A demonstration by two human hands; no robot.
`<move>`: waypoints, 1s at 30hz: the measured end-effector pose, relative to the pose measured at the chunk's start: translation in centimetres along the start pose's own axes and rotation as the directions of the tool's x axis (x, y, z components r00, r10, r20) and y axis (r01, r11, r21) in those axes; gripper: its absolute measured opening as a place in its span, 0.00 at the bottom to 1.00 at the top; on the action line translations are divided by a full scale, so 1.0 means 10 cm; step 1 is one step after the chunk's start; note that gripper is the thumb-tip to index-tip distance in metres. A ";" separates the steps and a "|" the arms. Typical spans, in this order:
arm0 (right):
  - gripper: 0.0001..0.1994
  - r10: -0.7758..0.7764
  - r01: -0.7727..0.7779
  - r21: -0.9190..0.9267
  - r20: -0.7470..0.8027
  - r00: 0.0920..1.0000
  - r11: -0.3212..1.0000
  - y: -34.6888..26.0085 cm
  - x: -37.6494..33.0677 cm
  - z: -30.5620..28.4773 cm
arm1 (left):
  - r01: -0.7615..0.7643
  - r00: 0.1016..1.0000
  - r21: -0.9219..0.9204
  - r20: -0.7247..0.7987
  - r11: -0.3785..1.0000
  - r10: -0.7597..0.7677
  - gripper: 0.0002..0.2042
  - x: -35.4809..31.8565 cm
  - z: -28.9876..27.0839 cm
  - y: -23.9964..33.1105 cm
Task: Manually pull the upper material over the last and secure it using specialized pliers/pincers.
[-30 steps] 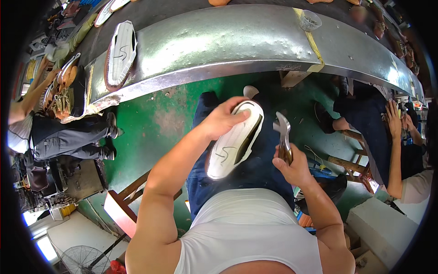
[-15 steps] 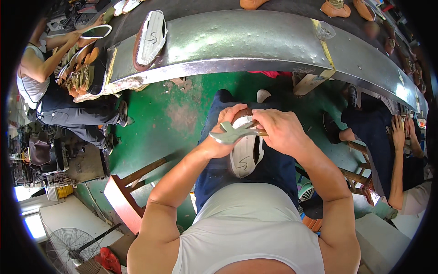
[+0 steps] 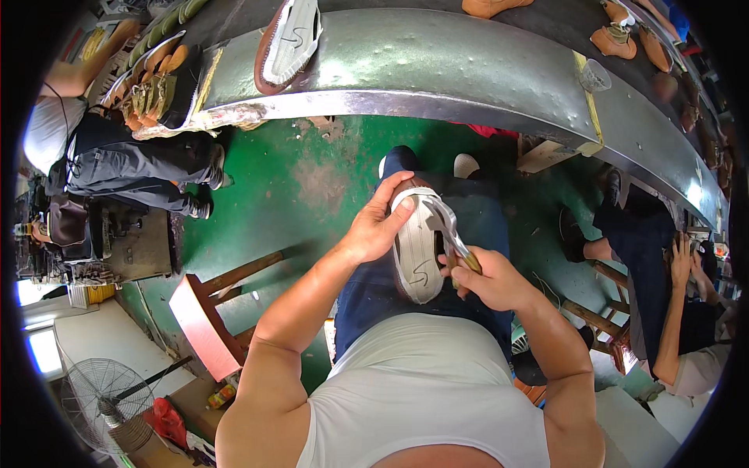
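Bright glare on the metal bench [image 3: 437, 70], blown-out window [image 3: 44, 351], strong fisheye curvature toward black edges

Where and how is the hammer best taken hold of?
Probably by the slim handle, coming from the lower right, with the right hand wrapped around it: the handle slants down toward that side, while the metal head is over the pale underside of the shoe, close to the left hand.

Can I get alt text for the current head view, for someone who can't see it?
A person's left hand holds a shoe, white underside up, while the right hand grips a metal-headed tool over its side. Beyond, a similar shoe lies on a metal-covered bench; parts of other people show at both sides.
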State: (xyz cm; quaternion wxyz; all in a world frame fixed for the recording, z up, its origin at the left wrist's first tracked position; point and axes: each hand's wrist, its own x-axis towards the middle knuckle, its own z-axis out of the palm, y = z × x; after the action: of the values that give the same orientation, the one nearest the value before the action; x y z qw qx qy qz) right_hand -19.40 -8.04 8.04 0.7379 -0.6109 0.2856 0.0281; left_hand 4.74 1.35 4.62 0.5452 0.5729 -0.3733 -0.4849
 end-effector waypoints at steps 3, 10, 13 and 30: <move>0.15 -0.067 0.068 -0.011 0.045 0.997 0.998 0.00 0.16 -0.05 | 0.001 1.000 0.078 0.031 0.997 -0.003 0.24 0.03 -0.06 0.05; 0.12 -0.441 0.177 -0.735 -0.180 0.879 0.654 0.31 0.37 -0.01 | -0.031 0.999 -0.067 0.022 0.997 0.033 0.22 0.09 -0.11 -0.20; 0.12 -0.490 0.155 -0.787 -0.205 0.847 0.598 0.36 0.41 0.01 | -0.036 0.998 -0.125 0.041 0.992 0.041 0.22 0.10 -0.14 -0.22; 0.15 -0.119 -0.033 -0.684 -0.174 0.977 0.729 -0.20 0.48 -0.11 | 0.044 0.999 0.169 -0.040 0.985 -0.038 0.30 0.05 -0.03 -0.20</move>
State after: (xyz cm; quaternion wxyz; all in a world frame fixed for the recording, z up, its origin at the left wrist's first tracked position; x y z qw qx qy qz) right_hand -14.97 -11.02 7.55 0.4285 -0.8451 0.3157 0.0505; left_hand 4.95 1.20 2.52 0.4911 0.6335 -0.3915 -0.4520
